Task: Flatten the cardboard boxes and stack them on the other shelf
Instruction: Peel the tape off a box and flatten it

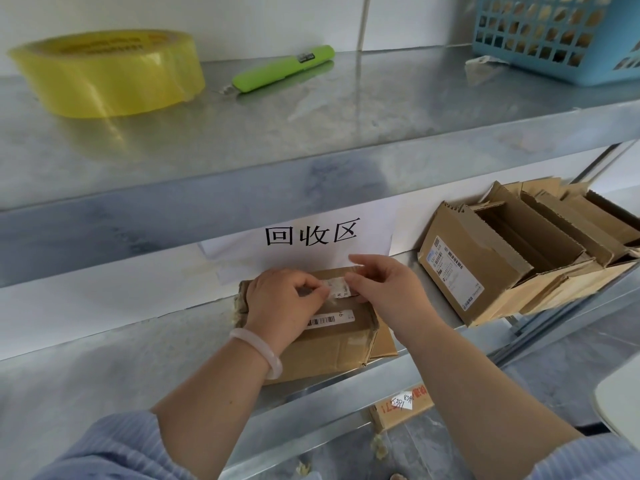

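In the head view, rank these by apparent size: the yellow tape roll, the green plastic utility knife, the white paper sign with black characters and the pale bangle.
1. yellow tape roll and white paper sign: about alike, so unranked.
2. green plastic utility knife.
3. pale bangle, though it is nearer the camera.

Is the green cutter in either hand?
No, the green cutter lies on the upper shelf; the left hand and right hand work at a label on the box below.
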`<state>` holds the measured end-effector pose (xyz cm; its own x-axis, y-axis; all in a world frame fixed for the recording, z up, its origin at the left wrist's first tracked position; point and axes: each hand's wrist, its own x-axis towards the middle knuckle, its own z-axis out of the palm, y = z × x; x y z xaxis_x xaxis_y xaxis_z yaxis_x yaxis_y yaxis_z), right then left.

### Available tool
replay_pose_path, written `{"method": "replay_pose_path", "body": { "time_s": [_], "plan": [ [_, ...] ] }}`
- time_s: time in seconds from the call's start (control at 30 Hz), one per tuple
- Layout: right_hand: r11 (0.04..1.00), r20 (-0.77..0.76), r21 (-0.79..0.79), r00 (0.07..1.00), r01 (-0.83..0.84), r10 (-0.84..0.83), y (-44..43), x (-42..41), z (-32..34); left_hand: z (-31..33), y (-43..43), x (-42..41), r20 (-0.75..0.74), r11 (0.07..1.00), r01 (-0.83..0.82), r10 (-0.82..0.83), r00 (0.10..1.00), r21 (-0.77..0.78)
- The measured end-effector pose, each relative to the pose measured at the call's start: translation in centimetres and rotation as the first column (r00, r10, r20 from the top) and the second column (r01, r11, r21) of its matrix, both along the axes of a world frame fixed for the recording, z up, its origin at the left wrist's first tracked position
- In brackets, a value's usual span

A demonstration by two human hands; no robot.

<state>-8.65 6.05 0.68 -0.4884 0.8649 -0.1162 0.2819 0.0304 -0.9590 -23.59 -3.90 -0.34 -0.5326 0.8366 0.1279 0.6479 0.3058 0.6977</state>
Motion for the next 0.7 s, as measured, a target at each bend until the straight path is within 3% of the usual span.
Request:
{"method": "replay_pose_path", "body": {
  "time_s": [0.1, 0.17, 0.23, 0.33, 0.5, 0.7],
  "plan": [
    [0.959, 0.154, 0.280, 0.988, -0.036, -0.008, -0.1, 0.1, -0.7, -0.2, -0.3, -0.1, -0.006, 1.000, 0.000, 0.000, 1.000, -0.005],
    [0.866, 0.295, 0.464, 0.954, -0.186, 0.047, -0.3, 0.3, -0.9, -0.2, -0.2, -0.2, -0.015, 1.000, 0.011, -0.011, 1.000, -0.003],
    [0.769, 0.433, 0.538, 0.896, -0.346, 0.101, -0.5, 0.4, -1.3, -0.1, -0.1, -0.1, -0.037, 1.000, 0.011, -0.011, 0.999, 0.009],
    [0.711, 0.562, 0.529, 0.819, -0.463, 0.115, -0.9, 0.9, -2.2, 0.0, 0.0, 0.0, -0.055, 1.000, 0.013, -0.012, 0.998, 0.021],
    [0.780, 0.457, 0.487, 0.876, -0.392, 0.154, -1.0, 1.1, -2.2, 0.3, -0.3, 0.7, -0.210, 0.999, -0.031, 0.022, 0.977, -0.040],
    [0.689, 0.553, 0.538, 0.820, -0.486, 0.147, 0.0, 1.1, -2.0, 0.9, -0.3, 1.9, -0.320, 0.997, -0.023, -0.003, 0.947, -0.076]
  ]
}}
